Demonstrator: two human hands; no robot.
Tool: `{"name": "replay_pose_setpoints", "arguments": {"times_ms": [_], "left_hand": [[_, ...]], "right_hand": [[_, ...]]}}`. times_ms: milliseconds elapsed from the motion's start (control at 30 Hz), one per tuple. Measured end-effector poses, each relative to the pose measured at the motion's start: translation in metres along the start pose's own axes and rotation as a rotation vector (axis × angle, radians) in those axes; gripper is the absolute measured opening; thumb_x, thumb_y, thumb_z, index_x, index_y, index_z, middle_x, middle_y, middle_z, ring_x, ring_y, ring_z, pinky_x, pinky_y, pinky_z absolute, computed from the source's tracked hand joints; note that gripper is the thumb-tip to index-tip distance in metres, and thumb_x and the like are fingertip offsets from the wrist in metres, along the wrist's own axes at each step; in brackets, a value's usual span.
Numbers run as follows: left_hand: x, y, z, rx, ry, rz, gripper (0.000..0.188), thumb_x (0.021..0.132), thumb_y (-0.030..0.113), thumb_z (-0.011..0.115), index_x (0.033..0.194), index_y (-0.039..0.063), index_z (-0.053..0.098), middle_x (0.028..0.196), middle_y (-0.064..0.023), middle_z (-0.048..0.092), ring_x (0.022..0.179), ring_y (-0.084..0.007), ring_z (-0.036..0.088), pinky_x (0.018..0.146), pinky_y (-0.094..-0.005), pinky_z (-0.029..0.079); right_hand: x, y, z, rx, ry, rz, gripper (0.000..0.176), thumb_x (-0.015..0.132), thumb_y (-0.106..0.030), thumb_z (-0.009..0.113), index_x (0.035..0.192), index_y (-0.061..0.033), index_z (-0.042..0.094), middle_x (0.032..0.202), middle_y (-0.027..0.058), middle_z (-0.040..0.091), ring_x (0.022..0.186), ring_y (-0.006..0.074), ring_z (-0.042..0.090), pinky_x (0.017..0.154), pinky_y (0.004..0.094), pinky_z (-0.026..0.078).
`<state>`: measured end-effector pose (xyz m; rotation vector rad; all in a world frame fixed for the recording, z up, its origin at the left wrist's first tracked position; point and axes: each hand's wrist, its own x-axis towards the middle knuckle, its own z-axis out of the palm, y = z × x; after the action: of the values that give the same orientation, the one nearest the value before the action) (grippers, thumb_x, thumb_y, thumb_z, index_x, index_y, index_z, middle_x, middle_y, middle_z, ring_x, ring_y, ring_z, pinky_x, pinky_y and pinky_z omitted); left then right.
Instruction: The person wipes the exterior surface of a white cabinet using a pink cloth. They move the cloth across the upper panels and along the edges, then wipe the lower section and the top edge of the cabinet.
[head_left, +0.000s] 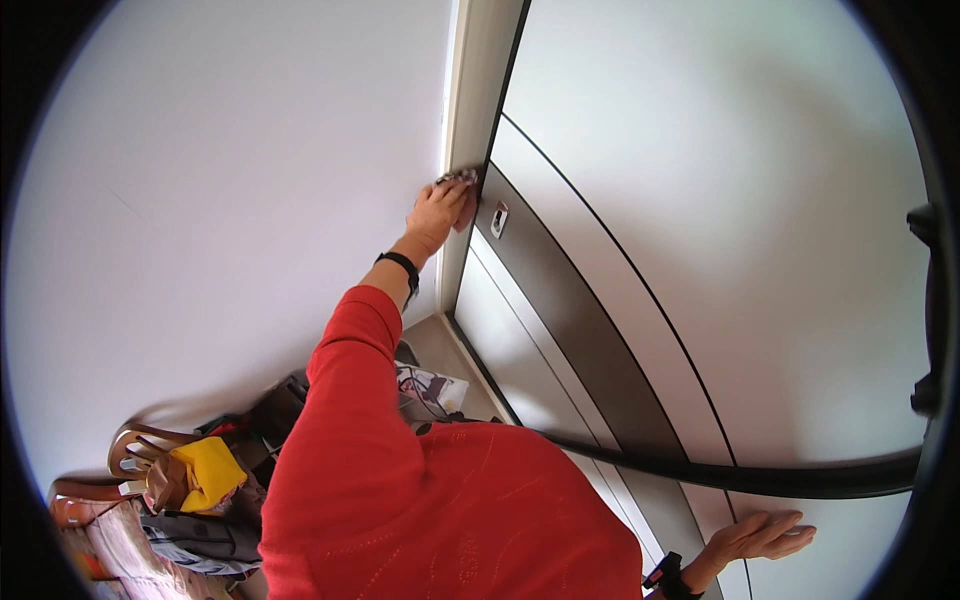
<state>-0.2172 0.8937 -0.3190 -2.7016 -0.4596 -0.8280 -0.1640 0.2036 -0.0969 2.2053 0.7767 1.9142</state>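
My left hand is raised on an outstretched arm at the pale door frame. Its fingers hold a crumpled, dark patterned cloth against the frame, beside the black edge of a white sliding door panel. A small recessed metal pull sits in the panel's brown band, just right of that hand. Low on the right, my right hand is empty, its fingers extended in front of another white panel. Whether it touches the panel, I cannot tell.
A white wall runs along the left. Below stand wooden chairs with a yellow cloth and a dark grey bag. A printed box with cables rests near the floor corner. A black strip crosses the panels.
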Motion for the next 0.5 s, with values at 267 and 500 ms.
{"name": "replay_pose_setpoints", "arguments": {"times_ms": [267, 500], "left_hand": [[-0.085, 0.024, 0.080, -1.410, -0.247, -1.487, 0.027, 0.096, 0.024, 0.054, 0.102, 0.006, 0.072, 0.101, -0.0117, 0.074, 0.082, -0.0263, 0.065, 0.077, -0.0373, 0.049], [-0.043, 0.008, 0.056, -1.980, 0.101, -1.756, 0.045, 0.103, 0.025, 0.033, 0.105, -0.008, 0.065, 0.104, -0.0264, 0.072, 0.062, -0.0319, 0.063, 0.045, -0.0360, 0.047]], "right_hand": [[0.006, -0.004, -0.006, 0.036, -0.063, -0.032, 0.051, 0.107, -0.021, 0.042, 0.156, -0.0070, 0.040, 0.169, 0.0149, 0.017, 0.155, 0.0355, 0.013, 0.121, 0.0550, 0.013], [0.004, -0.005, -0.006, 0.010, -0.103, -0.019, 0.055, 0.107, -0.021, 0.041, 0.159, -0.0083, 0.032, 0.170, 0.0123, 0.013, 0.156, 0.0330, 0.008, 0.122, 0.0535, 0.007]]}}
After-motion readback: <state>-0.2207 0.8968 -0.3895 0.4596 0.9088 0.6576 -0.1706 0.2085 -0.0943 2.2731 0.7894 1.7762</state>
